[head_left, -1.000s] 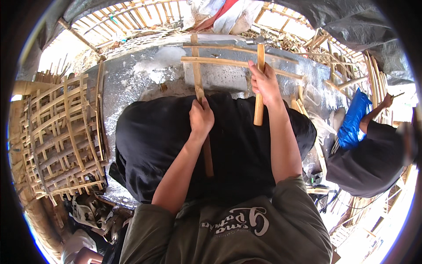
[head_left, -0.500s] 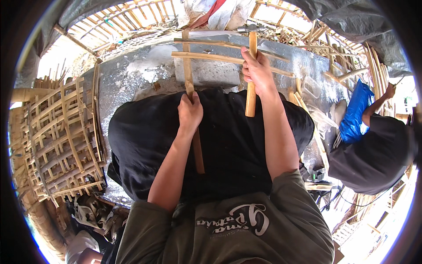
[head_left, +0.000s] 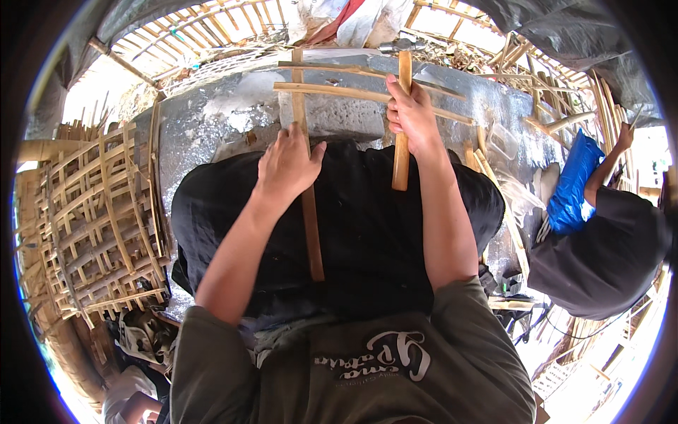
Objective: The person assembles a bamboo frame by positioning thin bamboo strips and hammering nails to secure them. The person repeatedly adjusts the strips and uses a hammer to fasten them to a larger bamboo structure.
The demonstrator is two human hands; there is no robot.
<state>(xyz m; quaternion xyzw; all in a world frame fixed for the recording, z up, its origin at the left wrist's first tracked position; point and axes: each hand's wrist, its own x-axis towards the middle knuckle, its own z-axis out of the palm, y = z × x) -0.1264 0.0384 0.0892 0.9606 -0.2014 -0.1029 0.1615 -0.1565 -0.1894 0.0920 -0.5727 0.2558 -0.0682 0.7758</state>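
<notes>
A long upright bamboo strip (head_left: pixel 311 233) runs from my lap up over a grey block (head_left: pixel 339 116). Two thinner bamboo strips cross its upper part, a near one (head_left: pixel 339 90) and a far one (head_left: pixel 332 68). My left hand (head_left: pixel 286 162) lies over the upright strip just below the block, its fingers curled at one edge and the thumb at the other. My right hand (head_left: pixel 411 116) is closed round the wooden handle of a hammer (head_left: pixel 402 166), held upright, metal head away from me. It hides part of the crossing strips.
A woven bamboo panel (head_left: pixel 99 219) stands at the left. On the right, a person in dark clothes (head_left: pixel 600 254) sits near a blue plastic bag (head_left: pixel 573 184). A clear plastic container (head_left: pixel 502 143) and loose bamboo pieces (head_left: pixel 561 120) lie at the right.
My left hand has slid up and left along the upright strip, turning so its back shows, with the thumb apart from the fingers. The hammer hand has barely moved.
</notes>
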